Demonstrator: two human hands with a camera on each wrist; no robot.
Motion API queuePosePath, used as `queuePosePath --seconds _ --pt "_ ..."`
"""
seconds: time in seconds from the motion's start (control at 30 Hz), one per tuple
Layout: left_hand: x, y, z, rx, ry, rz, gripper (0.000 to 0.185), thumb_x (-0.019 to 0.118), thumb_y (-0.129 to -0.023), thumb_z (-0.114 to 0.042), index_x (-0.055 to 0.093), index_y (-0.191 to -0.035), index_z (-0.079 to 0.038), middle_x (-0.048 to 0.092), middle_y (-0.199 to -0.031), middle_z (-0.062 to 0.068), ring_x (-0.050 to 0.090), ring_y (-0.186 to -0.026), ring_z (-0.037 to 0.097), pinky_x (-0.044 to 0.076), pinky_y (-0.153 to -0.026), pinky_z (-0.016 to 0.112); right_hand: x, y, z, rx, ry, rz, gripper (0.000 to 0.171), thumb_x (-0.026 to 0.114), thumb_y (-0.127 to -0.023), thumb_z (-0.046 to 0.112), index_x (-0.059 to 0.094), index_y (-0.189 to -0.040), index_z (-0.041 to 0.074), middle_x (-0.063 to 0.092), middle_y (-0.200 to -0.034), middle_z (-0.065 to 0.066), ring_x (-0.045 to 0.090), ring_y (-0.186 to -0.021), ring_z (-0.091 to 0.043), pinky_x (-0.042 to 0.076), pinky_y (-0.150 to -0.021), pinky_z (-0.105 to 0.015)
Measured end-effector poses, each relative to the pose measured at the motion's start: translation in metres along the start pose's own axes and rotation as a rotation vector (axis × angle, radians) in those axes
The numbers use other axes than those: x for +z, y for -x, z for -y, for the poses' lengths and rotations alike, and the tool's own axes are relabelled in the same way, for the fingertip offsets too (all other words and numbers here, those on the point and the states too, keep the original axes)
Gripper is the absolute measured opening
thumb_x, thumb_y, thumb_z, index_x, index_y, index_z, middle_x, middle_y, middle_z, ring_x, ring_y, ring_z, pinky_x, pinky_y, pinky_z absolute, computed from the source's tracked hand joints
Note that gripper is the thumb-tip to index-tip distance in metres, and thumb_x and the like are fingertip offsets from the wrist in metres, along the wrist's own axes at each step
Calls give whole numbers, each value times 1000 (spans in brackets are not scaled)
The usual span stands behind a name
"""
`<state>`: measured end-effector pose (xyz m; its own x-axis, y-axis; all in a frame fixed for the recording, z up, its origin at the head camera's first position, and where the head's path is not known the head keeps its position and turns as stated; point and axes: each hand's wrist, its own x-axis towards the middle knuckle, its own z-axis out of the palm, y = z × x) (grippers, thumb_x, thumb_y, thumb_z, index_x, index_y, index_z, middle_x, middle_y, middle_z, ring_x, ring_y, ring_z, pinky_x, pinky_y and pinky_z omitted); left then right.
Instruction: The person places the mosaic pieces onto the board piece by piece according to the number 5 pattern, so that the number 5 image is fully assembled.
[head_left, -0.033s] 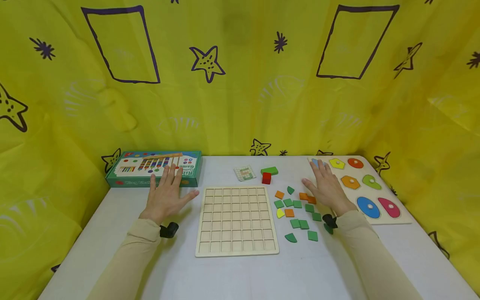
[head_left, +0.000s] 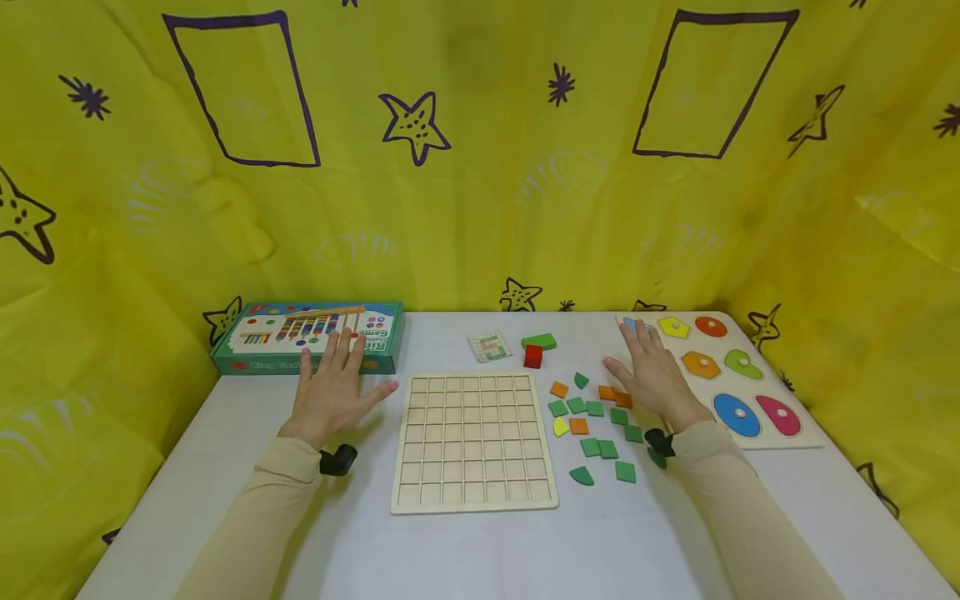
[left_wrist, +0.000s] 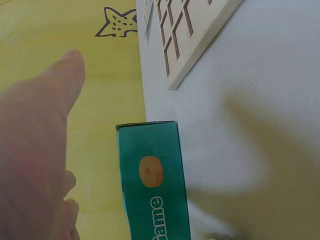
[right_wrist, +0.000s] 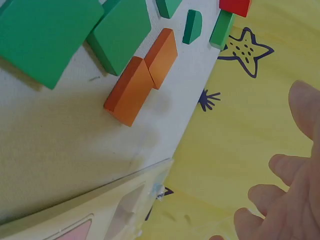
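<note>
My left hand [head_left: 330, 396] is held with straight, spread fingers, overlapping the front of a green ring game box [head_left: 300, 337] in the head view. In the left wrist view its thumb [left_wrist: 72, 75] sticks out above the box's end. My right hand [head_left: 656, 379] is likewise spread, with nothing in it, beside the left edge of a wooden shape puzzle board [head_left: 783, 437]. Between the hands lies a wooden grid board [head_left: 474, 442], its squares bare. Loose orange squares [right_wrist: 129, 90], green squares [head_left: 625, 472], green quarter-rounds [head_left: 581, 477] and a yellow piece [head_left: 561, 427] lie between it and my right hand.
Behind the grid board are a small patterned card [head_left: 490, 347], a red block [head_left: 532, 357] and a green block [head_left: 546, 341]. The puzzle board carries knobbed pieces, among them a blue circle [head_left: 731, 415]. A yellow curtain [head_left: 480, 208] closes off the white table's back and sides.
</note>
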<state>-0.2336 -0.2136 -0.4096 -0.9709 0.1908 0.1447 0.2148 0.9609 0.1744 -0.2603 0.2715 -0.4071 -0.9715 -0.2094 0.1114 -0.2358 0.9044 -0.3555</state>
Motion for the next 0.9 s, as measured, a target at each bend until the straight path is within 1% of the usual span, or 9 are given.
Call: queuePosePath --seconds 0.07,0.13,0.23,0.3,0.43,0.6,0.7,0.77,0.9 --pt "0 -1 0 11 15 4 101 39 -91 -73 15 -155 0 8 -160 22 0 -146 36 -10 -109 63 -1 0 1 -7 -12 -19 70 48 -103 36 20 -152 -5 8 -157 -30 6 -142 -48 11 -108 -67" --pt "2 0 0 30 46 12 101 41 -91 -72 15 -155 1 8 -160 22 1 -146 36 -8 -109 63 -1 -2 2 -20 -21 -43 60 53 -103 27 32 -149 -5 23 -153 -30 18 -140 -48 17 -108 -65" --pt "5 6 -5 85 114 36 101 45 -91 -69 16 -154 4 10 -160 22 4 -146 37 -1 -110 64 1 -7 4 -60 -34 -42 41 61 -97 11 54 -135 -3 52 -133 -26 42 -123 -46 32 -102 -62" --pt "8 16 -11 127 151 54 102 49 -91 -67 17 -153 6 12 -159 23 7 -146 38 4 -111 64 4 -11 5 -92 -22 3 33 65 -94 6 64 -126 0 61 -116 -21 50 -109 -42 40 -96 -57" --pt "15 43 -25 189 184 117 107 56 -87 -67 18 -151 9 15 -158 24 12 -145 38 10 -112 61 10 -20 6 -153 24 141 29 66 -93 6 69 -122 6 63 -104 -12 52 -98 -32 46 -89 -49" --pt "21 76 -40 171 248 253 118 62 -78 -73 19 -151 9 14 -157 26 11 -145 38 13 -113 56 15 -35 11 -194 77 259 31 68 -91 7 70 -122 10 62 -104 -10 52 -96 -30 48 -86 -47" --pt "22 87 -46 144 295 313 124 65 -74 -75 18 -151 10 11 -157 27 8 -145 39 14 -114 54 19 -42 8 -180 81 300 31 69 -90 7 71 -121 9 61 -101 -8 52 -94 -29 48 -85 -46" --pt "23 92 -48 130 311 337 127 67 -71 -75 17 -150 11 10 -157 28 7 -145 39 14 -114 54 23 -46 5 -133 59 314 30 68 -91 9 71 -121 10 61 -99 -6 51 -94 -27 47 -86 -45" --pt "24 97 -49 119 297 356 129 69 -69 -75 18 -150 12 10 -157 28 8 -145 39 16 -114 53 28 -52 2 -95 -3 326 32 69 -92 11 68 -123 10 59 -99 -7 50 -94 -28 46 -88 -47"
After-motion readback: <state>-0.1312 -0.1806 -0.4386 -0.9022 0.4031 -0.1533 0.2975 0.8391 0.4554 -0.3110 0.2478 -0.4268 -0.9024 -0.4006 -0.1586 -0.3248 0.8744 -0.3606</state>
